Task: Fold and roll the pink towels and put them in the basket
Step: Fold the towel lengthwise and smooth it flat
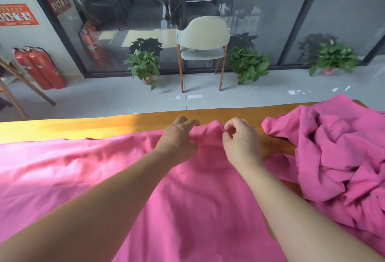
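Note:
A large pink towel (187, 199) lies spread over the wooden table (83, 126), reaching to the left edge of the view. My left hand (179, 136) grips its far edge, with the fingers curled into a raised bunch of cloth. My right hand (241, 140) pinches the same bunched corner between thumb and fingers, close beside the left hand. A crumpled heap of pink towels (333, 153) sits on the table at the right. No basket is in view.
Beyond the table's far edge is a tiled floor with a pale chair (203, 51), three potted plants (143, 65) and a glass wall. Red fire extinguishers (41, 67) stand at the left. A strip of bare wood shows along the table's far side.

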Demonstrator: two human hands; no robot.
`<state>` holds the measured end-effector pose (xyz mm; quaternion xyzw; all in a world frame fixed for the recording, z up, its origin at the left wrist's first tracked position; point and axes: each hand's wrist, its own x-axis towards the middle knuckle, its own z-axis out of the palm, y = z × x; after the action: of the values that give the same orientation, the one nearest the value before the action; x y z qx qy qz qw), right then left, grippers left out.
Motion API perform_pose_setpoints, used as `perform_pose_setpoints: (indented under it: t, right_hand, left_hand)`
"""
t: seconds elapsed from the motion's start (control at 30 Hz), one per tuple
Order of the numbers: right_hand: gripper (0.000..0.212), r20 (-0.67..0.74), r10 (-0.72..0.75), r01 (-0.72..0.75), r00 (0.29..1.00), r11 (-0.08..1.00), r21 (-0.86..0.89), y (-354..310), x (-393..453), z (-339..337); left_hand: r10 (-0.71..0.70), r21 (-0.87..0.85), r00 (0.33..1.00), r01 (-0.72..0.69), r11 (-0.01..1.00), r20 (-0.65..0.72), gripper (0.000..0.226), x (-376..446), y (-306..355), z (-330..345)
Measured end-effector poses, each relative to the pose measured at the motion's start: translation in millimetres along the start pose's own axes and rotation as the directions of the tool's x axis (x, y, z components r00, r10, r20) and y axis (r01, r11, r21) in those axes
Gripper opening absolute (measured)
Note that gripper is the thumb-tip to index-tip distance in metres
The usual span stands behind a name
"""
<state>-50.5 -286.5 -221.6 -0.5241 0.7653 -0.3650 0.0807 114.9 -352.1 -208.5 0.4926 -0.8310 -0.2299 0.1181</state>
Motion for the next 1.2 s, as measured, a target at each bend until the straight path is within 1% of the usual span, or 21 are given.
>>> perform_pose_setpoints:
  t: [0.1, 0.2, 0.27, 0.37, 0.4, 0.47, 0.5, 0.53, 0.6, 0.63, 0.67, 0.73, 0.8, 0.87, 0.93, 1.0, 1.03, 1.1, 1.17, 1.2]
  right_hand:
    - [0.032, 0.029, -0.074, 0.073, 0.997, 0.997, 0.025, 5, -20, -7]
    - [0.035, 0.091, -0.092, 0.092, 0.992, 0.996, 0.005, 11, -30, -10]
    - [0.039, 0.16, -0.05, 0.052, 0.986, 0.999, -0.006, 15, -32, -12]
    - [0.052, 0.225, 0.032, -0.037, 0.974, 0.999, 0.017, 15, -26, -17]
    - [0.052, 0.231, 0.053, -0.065, 0.971, 0.997, 0.046, 14, -22, -19]
    - [0.048, 0.252, 0.109, -0.149, 0.961, 0.979, 0.142, 11, -12, -26]
    - [0.044, 0.278, 0.136, -0.201, 0.951, 0.954, 0.222, 10, -6, -29]
    - [0.041, 0.32, 0.154, -0.26, 0.935, 0.911, 0.319, 9, -1, -33]
    - [0.032, 0.412, 0.156, -0.356, 0.898, 0.807, 0.471, 7, 6, -37]
    - [0.027, 0.43, 0.156, -0.374, 0.889, 0.791, 0.485, 7, 10, -37]
    - [0.023, 0.428, 0.167, -0.377, 0.888, 0.798, 0.471, 6, 15, -36]
    - [0.017, 0.372, 0.206, -0.361, 0.905, 0.833, 0.418, 6, 24, -34]
    - [0.016, 0.325, 0.223, -0.343, 0.919, 0.859, 0.38, 6, 32, -32]
    - [0.019, 0.322, 0.222, -0.333, 0.92, 0.876, 0.349, 5, 36, -29]
    - [0.019, 0.378, 0.235, -0.375, 0.895, 0.856, 0.356, 4, 36, -26]
    - [0.007, 0.442, 0.261, -0.434, 0.858, 0.829, 0.353, 4, 34, -21]
    - [0.006, 0.437, 0.271, -0.431, 0.858, 0.843, 0.322, 5, 34, -18]
    - [0.018, 0.365, 0.313, -0.411, 0.877, 0.883, 0.229, 11, 34, -10]
    - [0.017, 0.29, 0.352, -0.4, 0.89, 0.908, 0.124, 15, 36, -6]
    - [0.015, 0.275, 0.367, -0.399, 0.889, 0.914, 0.073, 16, 36, -5]
  left_hand:
    - [0.078, 0.046, 0.992, -0.083, 0.995, 0.102, 0.067, -3, 2, -5]
    - [0.121, 0.112, 0.974, -0.144, 0.983, 0.191, 0.055, -9, 3, -8]
    - [0.107, 0.128, 0.964, -0.142, 0.982, 0.244, 0.053, -11, 4, -9]
    - [0.091, 0.149, 0.94, -0.146, 0.978, 0.328, 0.067, -8, 9, -7]
    - [0.098, 0.121, 0.934, -0.147, 0.982, 0.344, 0.069, -6, 13, -8]
    - [0.069, 0.005, 0.928, -0.076, 0.997, 0.367, 0.07, 2, 19, -8]
    - [0.044, -0.039, 0.932, -0.032, 0.999, 0.36, 0.067, 7, 21, -8]
    - [0.031, -0.056, 0.942, -0.013, 0.998, 0.335, 0.056, 10, 24, -7]
    - [0.02, 0.023, 0.965, -0.027, 0.999, 0.262, 0.019, 15, 26, -4]
    - [0.013, 0.064, 0.971, -0.029, 0.998, 0.237, 0.025, 18, 26, -2]
    - [0.012, 0.092, 0.975, -0.034, 0.995, 0.224, 0.032, 18, 28, -3]
    - [0.017, 0.069, 0.977, -0.032, 0.997, 0.211, 0.035, 24, 27, -6]
    - [0.004, -0.04, 0.977, 0.005, 0.999, 0.215, 0.032, 29, 25, -13]
    - [-0.011, -0.116, 0.979, 0.035, 0.993, 0.204, 0.031, 32, 22, -17]
    - [-0.012, -0.054, 0.983, 0.022, 0.998, 0.184, 0.033, 34, 21, -16]
    - [0.026, 0.057, 0.987, -0.035, 0.998, 0.157, 0.036, 34, 25, -11]
    - [0.042, 0.081, 0.989, -0.054, 0.995, 0.143, 0.037, 35, 26, -7]
    - [0.046, 0.088, 0.991, -0.057, 0.994, 0.127, 0.037, 36, 27, -2]
    - [0.014, 0.066, 0.99, -0.024, 0.998, 0.138, 0.032, 38, 25, 0]
    - [0.003, 0.059, 0.989, -0.012, 0.998, 0.145, 0.028, 38, 24, 1]
